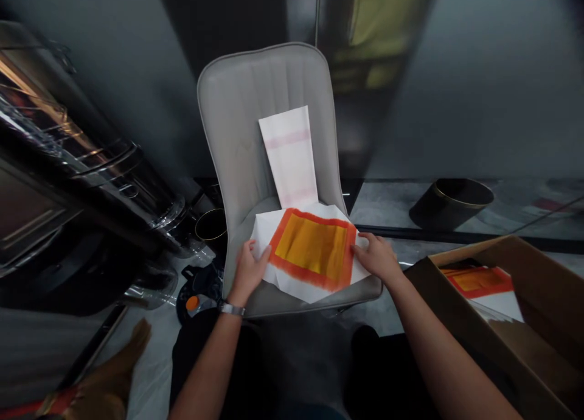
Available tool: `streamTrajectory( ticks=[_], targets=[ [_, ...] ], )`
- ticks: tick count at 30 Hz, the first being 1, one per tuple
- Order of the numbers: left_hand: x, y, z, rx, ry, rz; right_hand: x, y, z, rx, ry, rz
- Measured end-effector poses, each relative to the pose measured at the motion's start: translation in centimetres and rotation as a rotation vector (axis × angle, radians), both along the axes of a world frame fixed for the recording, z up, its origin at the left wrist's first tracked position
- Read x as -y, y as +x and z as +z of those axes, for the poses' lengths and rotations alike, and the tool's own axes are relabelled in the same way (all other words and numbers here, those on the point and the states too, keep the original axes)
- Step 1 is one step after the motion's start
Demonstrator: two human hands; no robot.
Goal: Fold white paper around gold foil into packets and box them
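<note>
A sheet of white joss paper (312, 246) with a gold square and an orange-red border lies spread above the seat of a grey chair (269, 91). Its edges look bent or folded in places. My left hand (250, 269) grips the sheet's left edge, thumb on top. On the opposite edge, my right hand (378, 259) pinches the paper between thumb and fingers. Behind the sheet, a long white paper strip (289, 161) with faint pink bands leans against the chair's backrest.
At the right stands an open cardboard box (474, 249) holding similar gold-and-orange paper (483, 281). Shiny plastic-wrapped objects (104, 158) crowd the left side. A black bin with a gold rim (210, 225) stands left of the chair, near a dark bag (201, 280).
</note>
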State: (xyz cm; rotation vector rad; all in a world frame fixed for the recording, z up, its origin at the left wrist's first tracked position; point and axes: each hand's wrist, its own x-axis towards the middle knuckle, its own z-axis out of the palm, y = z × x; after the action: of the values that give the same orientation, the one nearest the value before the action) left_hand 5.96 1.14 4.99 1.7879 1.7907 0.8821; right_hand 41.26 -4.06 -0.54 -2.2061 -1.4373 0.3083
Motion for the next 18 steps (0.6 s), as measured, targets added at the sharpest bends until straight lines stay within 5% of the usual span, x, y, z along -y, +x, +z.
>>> streamTrajectory(
  ticks=[3, 7, 12, 18],
  targets=[
    [1.9, 2.5, -1.4, -0.017, 0.005, -0.009, -0.4, 0.4, -0.5, -0.073, -0.044, 0.022],
    [1.2, 3.3, -1.4, -0.044, 0.08, 0.006, -0.3, 0.3, -0.7, -0.103, 0.03, 0.002],
    [-0.7, 3.0, -1.5, 0.238, -0.023, -0.02, 0.6, 0.3, -0.1, -0.305, 0.038, 0.011],
    [-0.1, 4.0, -0.1, 0.588, -0.04, -0.13, 1.5, 0.6, 0.5, -0.488, 0.009, 0.089]
  ],
)
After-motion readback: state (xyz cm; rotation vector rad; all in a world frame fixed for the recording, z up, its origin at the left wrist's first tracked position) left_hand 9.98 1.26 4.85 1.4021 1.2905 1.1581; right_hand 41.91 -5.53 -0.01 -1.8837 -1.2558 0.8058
